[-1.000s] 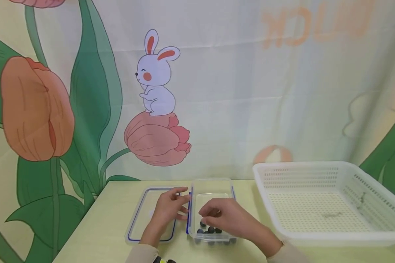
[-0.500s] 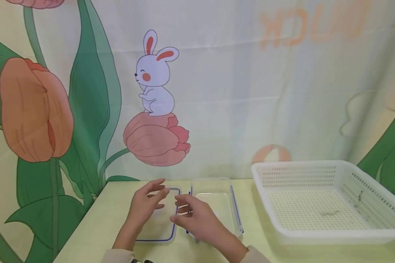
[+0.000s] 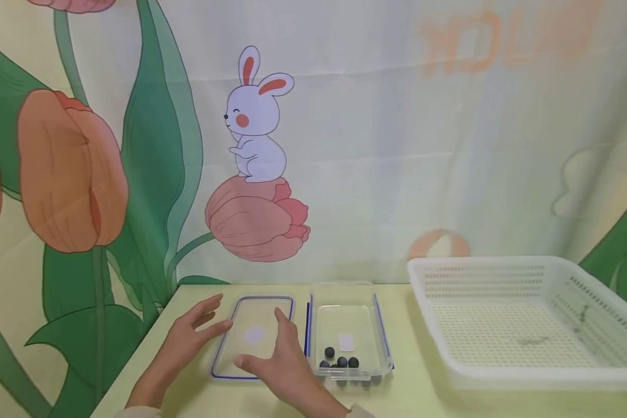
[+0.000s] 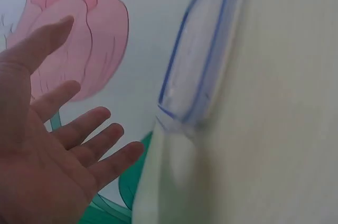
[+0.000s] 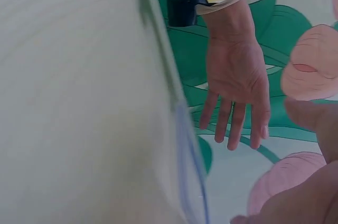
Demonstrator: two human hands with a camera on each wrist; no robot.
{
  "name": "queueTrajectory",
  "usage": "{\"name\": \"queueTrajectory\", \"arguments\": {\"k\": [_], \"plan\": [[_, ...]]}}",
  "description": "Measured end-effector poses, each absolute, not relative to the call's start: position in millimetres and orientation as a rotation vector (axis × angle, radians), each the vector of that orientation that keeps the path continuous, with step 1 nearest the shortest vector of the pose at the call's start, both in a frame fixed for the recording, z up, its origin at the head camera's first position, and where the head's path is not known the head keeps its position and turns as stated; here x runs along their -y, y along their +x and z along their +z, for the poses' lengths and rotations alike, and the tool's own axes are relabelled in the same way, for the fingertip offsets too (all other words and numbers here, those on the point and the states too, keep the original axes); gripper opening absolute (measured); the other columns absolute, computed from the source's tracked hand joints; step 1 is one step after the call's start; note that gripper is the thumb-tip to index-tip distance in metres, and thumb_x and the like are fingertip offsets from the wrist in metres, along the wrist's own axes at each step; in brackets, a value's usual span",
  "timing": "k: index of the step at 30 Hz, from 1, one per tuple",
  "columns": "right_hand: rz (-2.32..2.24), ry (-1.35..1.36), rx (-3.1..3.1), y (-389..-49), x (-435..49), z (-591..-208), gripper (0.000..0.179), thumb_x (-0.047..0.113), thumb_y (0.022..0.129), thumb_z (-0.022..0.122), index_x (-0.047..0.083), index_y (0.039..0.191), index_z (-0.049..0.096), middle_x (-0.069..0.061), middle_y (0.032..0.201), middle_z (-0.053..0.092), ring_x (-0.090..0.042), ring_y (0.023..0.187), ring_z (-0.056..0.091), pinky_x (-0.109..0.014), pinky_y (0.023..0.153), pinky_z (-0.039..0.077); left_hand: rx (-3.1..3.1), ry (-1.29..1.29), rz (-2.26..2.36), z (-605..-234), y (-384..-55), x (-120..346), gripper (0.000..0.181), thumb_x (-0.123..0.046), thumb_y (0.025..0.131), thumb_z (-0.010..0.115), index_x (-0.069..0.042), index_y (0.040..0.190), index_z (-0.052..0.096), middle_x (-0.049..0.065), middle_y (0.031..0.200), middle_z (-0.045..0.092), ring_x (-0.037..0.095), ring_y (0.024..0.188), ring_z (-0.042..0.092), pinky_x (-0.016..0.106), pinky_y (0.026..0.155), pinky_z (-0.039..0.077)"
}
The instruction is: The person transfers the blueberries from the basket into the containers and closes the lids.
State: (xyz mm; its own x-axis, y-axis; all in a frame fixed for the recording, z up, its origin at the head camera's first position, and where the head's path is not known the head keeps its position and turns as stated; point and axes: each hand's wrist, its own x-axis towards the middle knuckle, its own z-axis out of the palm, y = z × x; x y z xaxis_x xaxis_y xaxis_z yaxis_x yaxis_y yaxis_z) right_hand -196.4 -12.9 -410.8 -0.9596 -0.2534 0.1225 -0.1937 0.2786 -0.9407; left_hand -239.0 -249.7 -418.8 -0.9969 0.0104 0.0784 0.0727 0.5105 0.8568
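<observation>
A clear lid (image 3: 261, 313) with a blue seal lies flat on the table, and both hands are over or beside it. My left hand (image 3: 188, 334) is off its left edge, fingers extended and holding nothing; the left wrist view shows the palm and spread fingers of this hand (image 4: 53, 145). Over the lid's right front part is my right hand (image 3: 287, 366), thumb and fingers spread wide apart, with nothing between them. A clear plastic box (image 3: 345, 318) stands right of the lid. Several dark blueberries (image 3: 342, 361) sit at its near end, along with a small white label.
To the right stands a large white plastic basket (image 3: 501, 371) with slotted walls. A pale yellow-green cloth (image 3: 402, 337) covers the table. Behind it hangs a curtain (image 3: 355, 145) printed with tulips and a rabbit.
My right hand was over the blueberries in the box, then moved left to above the lid. My left hand moved left from the box's side, and both hands spread apart.
</observation>
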Motion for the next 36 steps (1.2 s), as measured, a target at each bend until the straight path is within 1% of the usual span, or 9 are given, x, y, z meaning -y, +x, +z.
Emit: {"name": "queueTrajectory", "arguments": {"k": [6, 9, 12, 16, 21, 25, 29, 32, 36], "plan": [[-1.789, -0.278, -2.490, -197.7, 24.7, -426.3, 0.122, 0.053, 0.085, 0.086, 0.001, 0.168, 0.013, -0.028, 0.169, 0.019, -0.050, 0.150, 0.031, -0.077, 0.111, 0.036, 2.781, 0.014, -1.605, -434.0, -238.9, 263.5, 0.082, -0.043, 0.099, 0.074, -0.010, 0.165, 0.038, 0.027, 0.162, 0.040, 0.047, 0.147, 0.042, 0.064, 0.116, 0.042], [-1.775, -0.225, -2.510, -202.3, 28.8, -433.4, 0.123, 0.051, 0.084, 0.088, -0.003, 0.167, 0.014, -0.033, 0.169, 0.015, -0.055, 0.152, 0.025, -0.079, 0.111, 0.034, 2.795, 0.053, -1.657, -435.1, -241.4, 264.1, 0.084, -0.041, 0.099, 0.076, -0.005, 0.164, 0.036, 0.033, 0.158, 0.043, 0.048, 0.142, 0.049, 0.059, 0.112, 0.048], [-1.772, -0.167, -2.527, -207.0, 31.9, -439.2, 0.122, 0.046, 0.084, 0.089, -0.006, 0.165, 0.016, -0.037, 0.167, 0.013, -0.057, 0.152, 0.021, -0.078, 0.113, 0.031, 2.782, 0.097, -1.706, -436.0, -242.3, 262.6, 0.084, -0.036, 0.098, 0.079, -0.003, 0.163, 0.037, 0.035, 0.154, 0.046, 0.046, 0.133, 0.058, 0.053, 0.102, 0.058], [-1.813, -0.119, -2.521, -212.9, 34.8, -445.0, 0.115, 0.038, 0.084, 0.090, -0.009, 0.163, 0.021, -0.039, 0.165, 0.017, -0.059, 0.150, 0.023, -0.076, 0.115, 0.031, 2.783, 0.145, -1.701, -438.6, -243.2, 260.0, 0.082, -0.033, 0.095, 0.082, -0.002, 0.160, 0.043, 0.034, 0.151, 0.051, 0.044, 0.125, 0.063, 0.051, 0.089, 0.064], [-1.920, -0.109, -2.489, -219.1, 35.9, -450.4, 0.099, 0.023, 0.087, 0.086, -0.012, 0.159, 0.028, -0.038, 0.158, 0.032, -0.057, 0.146, 0.033, -0.070, 0.117, 0.034, 2.783, 0.171, -1.624, -445.3, -245.8, 260.7, 0.072, -0.022, 0.093, 0.083, 0.000, 0.154, 0.051, 0.031, 0.143, 0.056, 0.040, 0.115, 0.066, 0.050, 0.079, 0.065], [-1.949, -0.112, -2.534, -221.2, 35.6, -455.6, 0.081, 0.011, 0.086, 0.081, -0.013, 0.152, 0.040, -0.031, 0.142, 0.048, -0.049, 0.134, 0.051, -0.063, 0.114, 0.043, 2.757, 0.251, -1.615, -451.5, -247.7, 267.6, 0.061, -0.010, 0.093, 0.080, -0.001, 0.149, 0.058, 0.025, 0.133, 0.061, 0.030, 0.102, 0.066, 0.043, 0.073, 0.064], [-1.984, -0.138, -2.543, -221.3, 34.0, -459.0, 0.066, 0.002, 0.084, 0.074, -0.012, 0.144, 0.050, -0.017, 0.123, 0.056, -0.029, 0.106, 0.061, -0.046, 0.092, 0.057, 2.728, 0.249, -1.658, -451.3, -246.3, 279.9, 0.057, -0.006, 0.094, 0.078, -0.002, 0.148, 0.059, 0.023, 0.132, 0.062, 0.026, 0.099, 0.063, 0.040, 0.072, 0.061], [-2.023, -0.182, -2.506, -220.6, 32.9, -458.9, 0.059, -0.002, 0.086, 0.068, -0.011, 0.143, 0.054, -0.010, 0.116, 0.057, -0.018, 0.094, 0.059, -0.033, 0.079, 0.056, 2.715, 0.187, -1.694, -446.1, -241.3, 291.5, 0.058, -0.008, 0.095, 0.078, -0.001, 0.149, 0.058, 0.022, 0.132, 0.062, 0.025, 0.102, 0.063, 0.040, 0.073, 0.061], [-2.078, -0.248, -2.421, -217.6, 31.5, -453.5, 0.059, -0.002, 0.091, 0.063, -0.007, 0.148, 0.051, -0.009, 0.115, 0.057, -0.014, 0.091, 0.059, -0.029, 0.074, 0.055, 2.719, 0.150, -1.760, -436.2, -236.9, 304.0, 0.063, -0.016, 0.096, 0.080, -0.004, 0.153, 0.055, 0.019, 0.136, 0.061, 0.023, 0.107, 0.064, 0.041, 0.077, 0.062]]}}
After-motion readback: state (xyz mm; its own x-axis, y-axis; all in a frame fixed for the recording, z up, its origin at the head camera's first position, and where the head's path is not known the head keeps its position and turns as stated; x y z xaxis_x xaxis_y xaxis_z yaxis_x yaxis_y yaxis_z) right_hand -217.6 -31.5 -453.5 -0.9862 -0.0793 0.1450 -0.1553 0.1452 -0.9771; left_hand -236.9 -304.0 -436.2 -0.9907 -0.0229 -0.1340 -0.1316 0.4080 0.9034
